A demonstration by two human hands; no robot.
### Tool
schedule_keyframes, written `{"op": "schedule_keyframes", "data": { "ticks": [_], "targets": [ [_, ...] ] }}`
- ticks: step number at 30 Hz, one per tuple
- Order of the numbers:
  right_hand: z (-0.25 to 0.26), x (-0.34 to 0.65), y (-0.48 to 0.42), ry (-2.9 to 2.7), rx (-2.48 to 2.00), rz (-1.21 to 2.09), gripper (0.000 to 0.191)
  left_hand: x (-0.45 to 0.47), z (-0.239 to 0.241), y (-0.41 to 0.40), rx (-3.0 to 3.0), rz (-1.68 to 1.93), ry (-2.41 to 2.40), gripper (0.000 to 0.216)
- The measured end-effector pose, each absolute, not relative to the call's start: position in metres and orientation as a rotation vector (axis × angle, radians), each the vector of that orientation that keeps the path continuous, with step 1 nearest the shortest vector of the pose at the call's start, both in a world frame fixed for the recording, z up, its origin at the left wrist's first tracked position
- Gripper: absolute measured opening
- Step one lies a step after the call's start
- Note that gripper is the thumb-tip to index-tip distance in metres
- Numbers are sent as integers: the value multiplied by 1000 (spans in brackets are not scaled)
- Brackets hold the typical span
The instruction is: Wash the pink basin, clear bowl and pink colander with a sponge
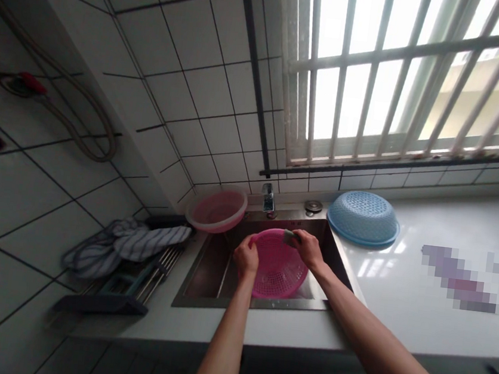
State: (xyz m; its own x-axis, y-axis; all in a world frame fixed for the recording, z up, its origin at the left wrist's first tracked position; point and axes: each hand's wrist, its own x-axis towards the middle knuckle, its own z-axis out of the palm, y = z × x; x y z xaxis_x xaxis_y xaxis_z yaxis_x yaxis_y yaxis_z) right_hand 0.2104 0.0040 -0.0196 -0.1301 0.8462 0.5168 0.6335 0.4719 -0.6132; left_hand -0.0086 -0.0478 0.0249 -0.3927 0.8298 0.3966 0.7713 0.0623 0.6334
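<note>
A bright pink plastic colander (277, 268) is tilted over the steel sink (209, 278). My left hand (246, 257) is closed on the colander's left rim. At the top rim my right hand (308, 249) grips a small dark scrubbing pad (289, 237) and presses it against the plastic. Both forearms reach in from the bottom of the view.
A pale pink bowl (217, 210) sits at the sink's back left corner, beside the faucet (268, 200). A blue colander (363, 218) lies upside down on the white counter (419, 314) to the right. A striped cloth (130, 242) hangs over a dish rack (129, 290) at left. A barred window is above.
</note>
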Motion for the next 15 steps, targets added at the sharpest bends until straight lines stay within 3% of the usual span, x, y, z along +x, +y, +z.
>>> {"op": "schedule_keyframes", "data": {
  "ticks": [4,8,11,15],
  "targets": [
    [-20,211,0,-1903,-1261,237,36,-4,23,-45,1780,1234,2146,26],
    [-18,188,-9,-2128,-1004,168,50,6,20,-45,2044,1087,1944,31],
    [-17,182,-8,-2178,-921,198,50,2,20,-47,2058,1100,1948,30],
    [-18,202,1,-1971,-1156,260,35,-12,24,-49,1707,1287,2211,28]
  ]
}}
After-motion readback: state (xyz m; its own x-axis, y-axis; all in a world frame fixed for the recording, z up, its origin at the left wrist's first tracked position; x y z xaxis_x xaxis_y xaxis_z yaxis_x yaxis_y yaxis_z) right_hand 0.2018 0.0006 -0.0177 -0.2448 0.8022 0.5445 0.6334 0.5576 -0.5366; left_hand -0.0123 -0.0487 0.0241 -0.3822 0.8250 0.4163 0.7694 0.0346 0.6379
